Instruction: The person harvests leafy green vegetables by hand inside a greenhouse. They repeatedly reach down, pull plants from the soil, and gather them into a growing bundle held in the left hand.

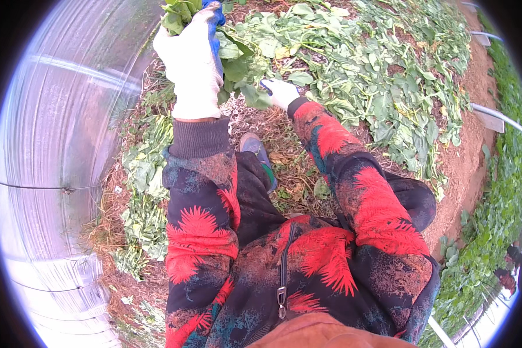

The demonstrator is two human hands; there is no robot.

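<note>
My left hand, in a white glove with a blue coated palm, is raised at the top of the head view. It grips a bunch of leafy green stems; one end of the bunch shows above the knuckles. More broad green leaves hang on the right side of that hand, partly behind it. Lower and to the right, my right hand, gloved alike, is by the tip of a drooping leaf. Its fingers are mostly hidden, so I cannot see whether they hold the leaf.
Wilted cut leaves cover the ground ahead and right, with another strip of leaves at left. A plastic film wall rises at left. My shoe stands on dry litter. Bare soil, pipe hoops and growing plants lie right.
</note>
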